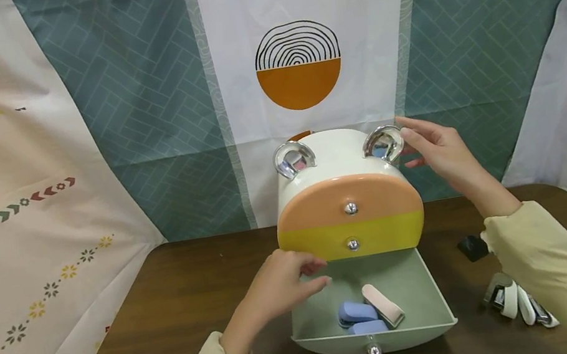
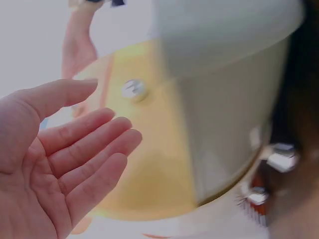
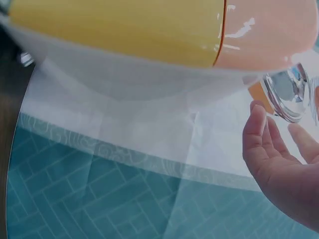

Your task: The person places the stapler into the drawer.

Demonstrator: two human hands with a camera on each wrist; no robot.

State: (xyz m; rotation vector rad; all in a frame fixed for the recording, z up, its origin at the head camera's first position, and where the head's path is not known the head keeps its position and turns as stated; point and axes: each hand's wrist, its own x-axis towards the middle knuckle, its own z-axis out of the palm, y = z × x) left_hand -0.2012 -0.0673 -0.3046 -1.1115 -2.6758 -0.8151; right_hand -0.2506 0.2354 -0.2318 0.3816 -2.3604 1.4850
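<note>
A small drawer cabinet (image 1: 340, 151) with a white rounded top, peach and yellow drawer fronts and silver ears stands on the table. Its green bottom drawer (image 1: 337, 322) is pulled out; inside lie a pink stapler-like piece (image 1: 382, 304) and two blue ones (image 1: 356, 312). Over the drawer's left side hovers my left hand (image 1: 282, 283), fingers loosely bent and thumb apart, with nothing in its grasp (image 2: 65, 159). My right hand (image 1: 441, 152) is raised beside the right silver ear (image 1: 383, 144), fingertips right at its edge and fingers loosely spread in the right wrist view.
To the right, several white and silver small items (image 1: 518, 300) lie partly behind the right sleeve (image 1: 557, 274). Black pieces (image 1: 472, 247) rest on the brown table (image 1: 198, 306). Behind the cabinet hangs a patterned cloth (image 1: 142, 88).
</note>
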